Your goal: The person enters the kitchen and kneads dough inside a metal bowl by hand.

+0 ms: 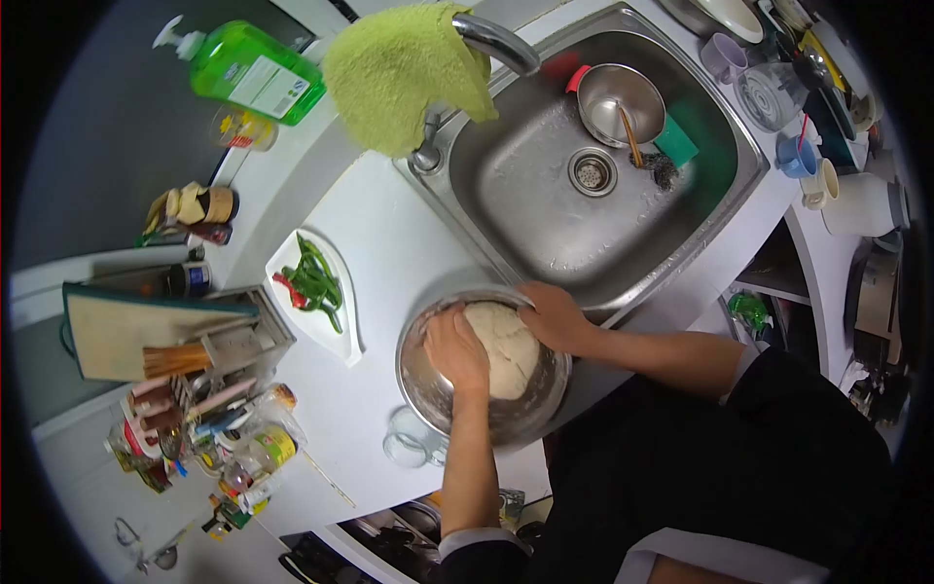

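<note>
A pale lump of dough sits inside a round metal bowl on the white counter. My left hand reaches into the bowl and lies against the dough's left side, its fingers stretched out and partly hidden. At the bowl's upper right rim, my right hand is closed on the edge, with its fingertips close to the dough. A clear glass mug stands beside the bowl at its lower left. Green peppers and a bit of red pepper lie on a white leaf-shaped plate.
Behind the bowl is a steel sink holding a small pot and a green sponge. A green cloth hangs over the faucet. A soap bottle, a cutting board and chopsticks stand along the wall.
</note>
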{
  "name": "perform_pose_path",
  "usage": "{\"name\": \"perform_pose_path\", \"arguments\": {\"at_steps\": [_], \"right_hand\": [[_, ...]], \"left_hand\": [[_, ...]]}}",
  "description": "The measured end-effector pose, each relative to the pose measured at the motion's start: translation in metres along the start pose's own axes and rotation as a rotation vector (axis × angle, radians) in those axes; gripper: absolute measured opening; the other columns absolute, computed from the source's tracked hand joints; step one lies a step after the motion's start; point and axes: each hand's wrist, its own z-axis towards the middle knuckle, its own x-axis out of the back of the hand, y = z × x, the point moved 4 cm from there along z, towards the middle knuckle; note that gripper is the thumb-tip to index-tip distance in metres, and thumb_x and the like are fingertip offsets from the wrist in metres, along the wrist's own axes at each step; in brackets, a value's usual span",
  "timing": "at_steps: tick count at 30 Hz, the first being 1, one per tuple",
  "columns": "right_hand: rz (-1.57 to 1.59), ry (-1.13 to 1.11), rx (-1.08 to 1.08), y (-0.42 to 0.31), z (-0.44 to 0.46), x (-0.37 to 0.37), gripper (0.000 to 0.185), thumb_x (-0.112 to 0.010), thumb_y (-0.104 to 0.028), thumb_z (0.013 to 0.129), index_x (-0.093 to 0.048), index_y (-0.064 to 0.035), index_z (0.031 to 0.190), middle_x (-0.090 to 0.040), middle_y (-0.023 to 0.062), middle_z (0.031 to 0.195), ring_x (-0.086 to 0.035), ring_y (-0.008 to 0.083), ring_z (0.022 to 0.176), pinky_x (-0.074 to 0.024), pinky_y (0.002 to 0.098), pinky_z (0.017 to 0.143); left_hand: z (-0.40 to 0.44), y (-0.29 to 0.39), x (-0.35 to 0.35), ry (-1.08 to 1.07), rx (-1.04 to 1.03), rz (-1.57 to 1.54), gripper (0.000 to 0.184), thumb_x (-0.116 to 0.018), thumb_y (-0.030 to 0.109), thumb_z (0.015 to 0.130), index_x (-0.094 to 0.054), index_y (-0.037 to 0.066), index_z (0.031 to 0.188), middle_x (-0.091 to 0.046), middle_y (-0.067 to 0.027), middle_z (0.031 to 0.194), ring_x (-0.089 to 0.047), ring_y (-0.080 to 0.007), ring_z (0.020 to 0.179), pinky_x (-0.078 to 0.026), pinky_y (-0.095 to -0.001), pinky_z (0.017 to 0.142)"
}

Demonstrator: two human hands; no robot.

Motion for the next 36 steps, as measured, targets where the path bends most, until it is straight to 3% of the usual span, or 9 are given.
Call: {"name": "perform_pose_path", "arguments": {"at_steps": [5, 8, 11, 14, 17, 21, 25, 30, 36], "right_hand": [[0.038, 0.131, 0.077, 0.01, -0.003, -0.003, 0.03, -0.053, -0.01, 0.081, -0.061, 0.001, 0.108, -0.063, 0.025, 0.098, -0.059, 0.042, 0.095, -0.0459, 0.0455, 0.082], [0.039, 0.135, 0.108, 0.005, -0.005, -0.005, 0.034, -0.052, -0.012, 0.081, -0.061, 0.0026, 0.11, -0.063, 0.026, 0.1, -0.06, 0.0428, 0.096, -0.0462, 0.0465, 0.085], [0.075, 0.105, 0.096, 0.001, -0.005, -0.003, 0.038, -0.051, -0.012, 0.08, -0.06, 0.0054, 0.113, -0.063, 0.027, 0.103, -0.06, 0.0435, 0.098, -0.0459, 0.0478, 0.089], [0.101, 0.115, 0.067, 0.012, -0.005, -0.01, 0.038, -0.051, -0.012, 0.08, -0.06, 0.0058, 0.112, -0.063, 0.0269, 0.106, -0.059, 0.0432, 0.1, -0.0455, 0.0475, 0.09], [0.105, 0.09, 0.011, 0.003, -0.007, -0.004, 0.039, -0.05, -0.012, 0.08, -0.059, 0.0054, 0.114, -0.062, 0.0266, 0.109, -0.058, 0.043, 0.103, -0.0447, 0.0472, 0.092], [0.106, 0.057, -0.023, 0.004, -0.006, -0.006, 0.039, -0.051, -0.011, 0.081, -0.058, 0.0055, 0.115, -0.061, 0.0261, 0.112, -0.057, 0.0428, 0.105, -0.0443, 0.0469, 0.093], [0.091, 0.136, -0.002, 0.005, -0.006, -0.005, 0.038, -0.053, -0.009, 0.081, -0.059, 0.0055, 0.115, -0.061, 0.0263, 0.111, -0.057, 0.0426, 0.105, -0.0449, 0.0468, 0.092], [0.122, 0.031, 0.007, 0.005, -0.009, -0.009, 0.038, -0.055, -0.008, 0.079, -0.058, 0.0042, 0.115, -0.059, 0.0254, 0.115, -0.058, 0.0414, 0.105, -0.0454, 0.0458, 0.094], [0.212, -0.021, -0.038, -0.002, -0.009, -0.003, 0.035, -0.052, -0.007, 0.082, -0.056, 0.001, 0.116, -0.058, 0.0202, 0.115, -0.058, 0.0383, 0.107, -0.0465, 0.0449, 0.092]], "left_hand": [[0.018, 0.008, 0.017, -0.116, 0.055, -0.133, 0.025, -0.053, 0.025, 0.094, -0.068, 0.004, 0.097, -0.062, -0.0181, 0.097, -0.057, -0.0373, 0.094, -0.044, -0.0478, 0.085], [0.02, 0.01, 0.023, -0.397, 0.234, -0.099, 0.026, -0.061, 0.028, 0.089, -0.068, 0.003, 0.085, -0.059, -0.0229, 0.084, -0.057, -0.0395, 0.089, -0.045, -0.048, 0.08], [-0.004, 0.05, 0.042, -0.217, 0.035, 0.063, 0.029, -0.062, 0.028, 0.087, -0.065, 0.001, 0.077, -0.059, -0.021, 0.084, -0.056, -0.0384, 0.083, -0.044, -0.0454, 0.074], [-0.054, 0.088, 0.059, -0.039, -0.036, 0.203, 0.016, -0.064, 0.02, 0.081, -0.062, 0.006, 0.09, -0.06, -0.0152, 0.103, -0.054, -0.0338, 0.098, -0.04, -0.0452, 0.082], [-0.087, 0.091, 0.052, 0.049, -0.026, 0.118, 0.023, -0.061, 0.016, 0.08, -0.063, 0.007, 0.102, -0.06, -0.0127, 0.11, -0.054, -0.0315, 0.104, -0.038, -0.0446, 0.089], [-0.074, 0.082, 0.031, -0.037, -0.023, 0.167, 0.029, -0.057, 0.016, 0.082, -0.064, 0.008, 0.109, -0.061, -0.0112, 0.115, -0.054, -0.0312, 0.108, -0.037, -0.0436, 0.092], [-0.052, 0.058, 0.019, -0.07, -0.052, 0.187, 0.032, -0.051, 0.017, 0.084, -0.065, 0.008, 0.112, -0.062, -0.0109, 0.111, -0.055, -0.0321, 0.104, -0.038, -0.0448, 0.09], [-0.021, 0.029, 0.003, -0.082, -0.118, 0.118, 0.031, -0.049, 0.017, 0.084, -0.067, 0.006, 0.107, -0.065, -0.014, 0.104, -0.058, -0.0343, 0.097, -0.042, -0.046, 0.085], [0.003, 0.005, -0.009, -0.154, -0.038, 0.015, 0.032, -0.043, 0.022, 0.09, -0.069, 0.004, 0.085, -0.064, -0.0164, 0.082, -0.061, -0.0367, 0.076, -0.047, -0.0469, 0.073]]}}
